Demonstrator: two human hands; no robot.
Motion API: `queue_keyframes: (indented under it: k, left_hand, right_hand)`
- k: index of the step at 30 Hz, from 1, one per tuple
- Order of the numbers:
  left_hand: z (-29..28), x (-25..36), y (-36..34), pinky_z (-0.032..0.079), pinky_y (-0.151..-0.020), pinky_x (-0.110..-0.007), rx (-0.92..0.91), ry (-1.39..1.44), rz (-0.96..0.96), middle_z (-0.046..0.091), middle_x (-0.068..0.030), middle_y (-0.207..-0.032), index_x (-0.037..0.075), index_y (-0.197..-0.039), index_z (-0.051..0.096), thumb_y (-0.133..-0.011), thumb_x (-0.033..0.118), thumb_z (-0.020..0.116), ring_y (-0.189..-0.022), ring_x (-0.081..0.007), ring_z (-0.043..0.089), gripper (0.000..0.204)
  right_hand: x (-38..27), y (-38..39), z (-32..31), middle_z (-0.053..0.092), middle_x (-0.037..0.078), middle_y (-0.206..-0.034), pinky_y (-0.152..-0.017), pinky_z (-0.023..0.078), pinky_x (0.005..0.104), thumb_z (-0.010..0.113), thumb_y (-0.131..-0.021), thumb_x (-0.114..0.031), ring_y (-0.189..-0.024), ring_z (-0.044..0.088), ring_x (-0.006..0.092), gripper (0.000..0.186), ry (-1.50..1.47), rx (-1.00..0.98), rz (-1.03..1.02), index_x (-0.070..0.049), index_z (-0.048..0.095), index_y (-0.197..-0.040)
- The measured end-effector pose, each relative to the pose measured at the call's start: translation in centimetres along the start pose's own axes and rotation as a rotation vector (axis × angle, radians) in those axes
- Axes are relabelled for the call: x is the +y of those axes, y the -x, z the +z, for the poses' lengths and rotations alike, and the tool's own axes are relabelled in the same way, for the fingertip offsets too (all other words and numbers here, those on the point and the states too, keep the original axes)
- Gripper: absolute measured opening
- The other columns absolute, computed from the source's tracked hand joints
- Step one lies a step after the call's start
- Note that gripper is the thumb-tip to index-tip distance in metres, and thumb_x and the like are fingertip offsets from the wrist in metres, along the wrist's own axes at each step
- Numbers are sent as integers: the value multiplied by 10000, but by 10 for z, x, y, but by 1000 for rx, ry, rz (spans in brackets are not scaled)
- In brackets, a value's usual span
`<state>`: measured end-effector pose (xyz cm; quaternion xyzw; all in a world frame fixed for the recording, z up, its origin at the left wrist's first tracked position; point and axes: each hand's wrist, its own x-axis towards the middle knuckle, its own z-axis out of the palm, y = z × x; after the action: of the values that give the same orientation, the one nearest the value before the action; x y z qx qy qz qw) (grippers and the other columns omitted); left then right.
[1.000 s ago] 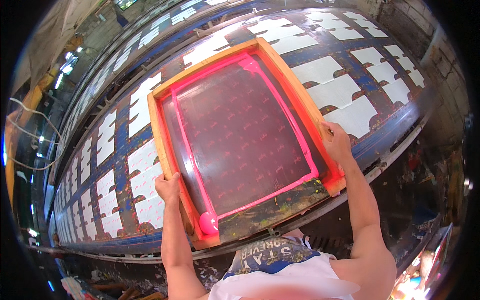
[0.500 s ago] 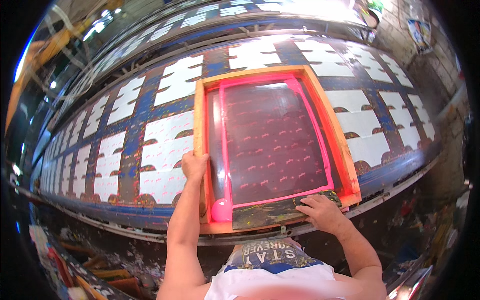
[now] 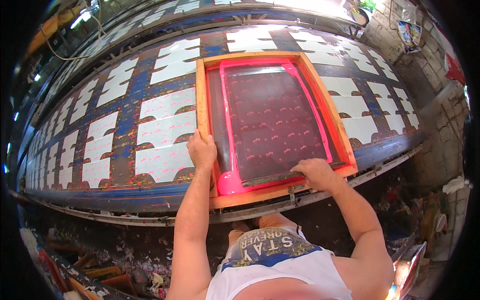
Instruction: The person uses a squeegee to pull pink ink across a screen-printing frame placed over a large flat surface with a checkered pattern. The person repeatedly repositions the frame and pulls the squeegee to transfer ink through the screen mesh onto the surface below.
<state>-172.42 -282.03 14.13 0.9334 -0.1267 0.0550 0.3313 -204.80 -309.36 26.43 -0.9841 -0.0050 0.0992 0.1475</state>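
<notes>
**Now in hand: one frame [image 3: 202,95] and one squeegee [image 3: 270,178]**

Two bare hands are at work, one frame and one squeegee between them. Inside the frame there is one sheet of mesh [image 3: 275,120] with small pink marks, one glossy blob of ink [image 3: 230,183] in the near left corner, and two pink bands of it running up the sides. Just left of the frame, three white panels [image 3: 162,132] with pink prints lie in a column; to its right, the near row shows three groups of plain panels [image 3: 356,107].

The left hand [image 3: 202,150] grasps the frame's left rail, low down, fingers closed around the wood. The right hand [image 3: 316,173] is clenched over the squeegee toward its right end, the bar under the fingers. That bar lies crosswise at the near end of the mesh, just inside the near rail.

The frame rests on a long table [image 3: 122,155], at its front edge, where one metal fitting [image 3: 292,195] sits just below the near rail. A second table [image 3: 206,6] runs behind. The right hand hides part of the squeegee; its thumb cannot be made out.
</notes>
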Motion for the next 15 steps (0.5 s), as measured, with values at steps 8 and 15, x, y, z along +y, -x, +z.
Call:
queue_keyframes:
  k: [8, 15]
  left_hand:
    - [-4, 5, 3, 511, -1127, -569, 32, -26, 5, 701, -279, -1335, -54, -1500, 637, -1056, 313, 714, -1276, -481, 632, 581]
    - [-1, 7, 6, 519, -1097, -560, 95, -37, 23, 718, -259, -1290, -56, -1464, 662, -1045, 240, 748, -1246, -466, 644, 521]
  right_hand:
    - [70, -98, -47, 818, 202, -1182, -993, 605, 567, 704, -870, -57, -1151, 764, 437, 425, -32, -198, 24, -151, 820, -1268]
    - [165, -259, -67, 812, 208, -1219, -998, 611, 583, 654, -883, -54, -1166, 766, 439, 455, 100, 92, 14, -188, 824, -1283]
